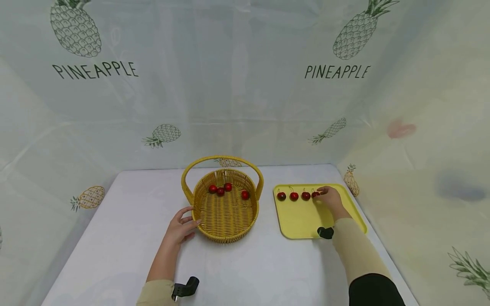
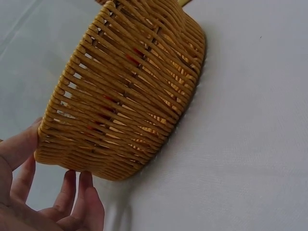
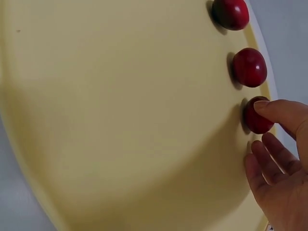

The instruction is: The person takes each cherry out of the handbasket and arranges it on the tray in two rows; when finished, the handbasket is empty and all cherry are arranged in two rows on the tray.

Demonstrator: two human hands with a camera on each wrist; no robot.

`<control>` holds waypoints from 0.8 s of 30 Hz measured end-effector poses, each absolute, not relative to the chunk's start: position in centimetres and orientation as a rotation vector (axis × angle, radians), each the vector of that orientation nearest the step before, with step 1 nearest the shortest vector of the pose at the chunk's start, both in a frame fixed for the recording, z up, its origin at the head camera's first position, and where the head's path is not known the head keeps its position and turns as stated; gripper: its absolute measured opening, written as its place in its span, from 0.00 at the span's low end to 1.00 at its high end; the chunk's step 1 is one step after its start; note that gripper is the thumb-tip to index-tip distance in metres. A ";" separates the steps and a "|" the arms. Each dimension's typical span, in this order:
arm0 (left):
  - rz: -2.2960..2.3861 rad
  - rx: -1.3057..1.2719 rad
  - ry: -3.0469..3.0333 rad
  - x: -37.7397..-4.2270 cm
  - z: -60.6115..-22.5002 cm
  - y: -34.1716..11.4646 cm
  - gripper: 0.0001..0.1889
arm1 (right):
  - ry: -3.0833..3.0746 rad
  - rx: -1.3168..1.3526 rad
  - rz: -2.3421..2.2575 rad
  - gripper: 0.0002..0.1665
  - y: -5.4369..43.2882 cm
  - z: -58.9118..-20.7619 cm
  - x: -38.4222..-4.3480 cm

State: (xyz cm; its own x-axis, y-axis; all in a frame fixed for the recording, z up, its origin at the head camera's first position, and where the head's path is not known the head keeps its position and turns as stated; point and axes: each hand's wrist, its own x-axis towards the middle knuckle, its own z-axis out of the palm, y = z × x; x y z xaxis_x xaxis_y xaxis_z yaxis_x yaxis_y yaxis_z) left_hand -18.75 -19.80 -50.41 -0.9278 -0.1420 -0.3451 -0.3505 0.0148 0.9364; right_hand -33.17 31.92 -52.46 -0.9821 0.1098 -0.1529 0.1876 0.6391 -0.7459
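Note:
A yellow woven basket with a tall arched handle stands on the table, several red cherries inside it. My left hand grips its left rim, thumb over the edge and fingers along the outer wall; the left wrist view shows the weave close up. To the right, a row of cherries with stems lies along the far edge of a yellow tray. At the row's right end my right hand pinches a cherry, the thumb lying over it. The index finger is mostly hidden.
A white cloth covers the table. Behind it hangs a pale curtain printed with pineapples, which also closes in both sides. The basket's handle arches high above its rim.

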 end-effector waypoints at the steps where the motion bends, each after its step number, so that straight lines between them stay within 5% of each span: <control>1: 2.031 -0.517 2.127 -18.8 -50.4 -19.9 0.32 | 2.762 0.248 -1.263 0.22 31.9 -52.3 -33.1; 24: 1.888 -0.314 2.255 -19.6 -49.6 -21.1 0.32 | 2.664 -0.202 -1.222 0.23 28.8 -47.0 -30.8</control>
